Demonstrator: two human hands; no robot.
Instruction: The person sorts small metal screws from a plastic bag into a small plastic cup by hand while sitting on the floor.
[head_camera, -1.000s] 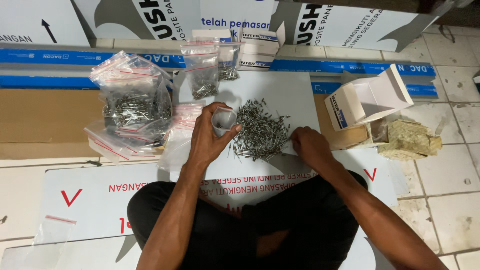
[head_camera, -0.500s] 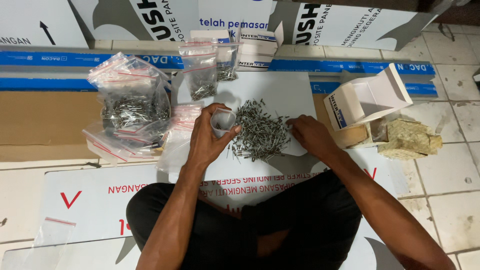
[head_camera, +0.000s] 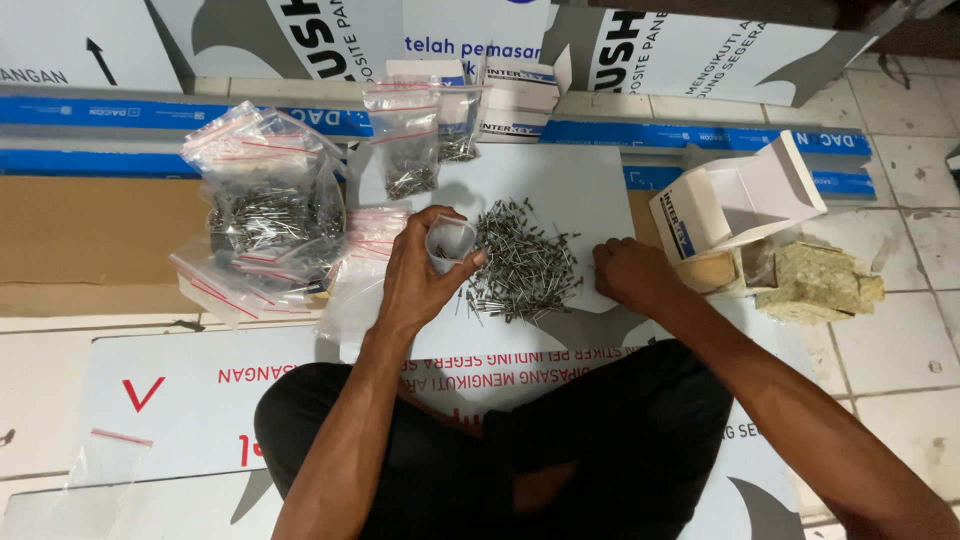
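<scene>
- Here, the left hand (head_camera: 415, 275) is closed around a small clear bag (head_camera: 449, 243), holding it up with its mouth open, right beside the pile of little metal rivets (head_camera: 522, 262). Held that close, the rivets have only a short way to go.
- The right hand (head_camera: 628, 275) rests at the right edge of the pile, fingers curled down on the white sheet (head_camera: 560, 185). I cannot tell if it has pinched any rivets.
- The rivets lie loose in one heap on the white sheet, between the two hands. The plain white makes the small grey bits easy to see.
- Filled bags (head_camera: 265, 215) sit in a heap to the left, out of the way of the hands. Two more bags (head_camera: 410, 140) with rivets stand up behind the pile, leaning near small white boxes (head_camera: 515, 95).
- An open white box (head_camera: 735, 200) sits to the right, near the right hand, its lid flipped up. Beside it is a crumpled yellowish lump (head_camera: 815, 285).
- One flat empty bag (head_camera: 105, 460) lies far to the left, near the person's knee.
- The person sits cross-legged on a tiled floor (head_camera: 900, 340). Big printed white boards (head_camera: 170, 385) and brown cardboard (head_camera: 90, 240) cover much of it. Long blue strips (head_camera: 110, 115) run along the back.
</scene>
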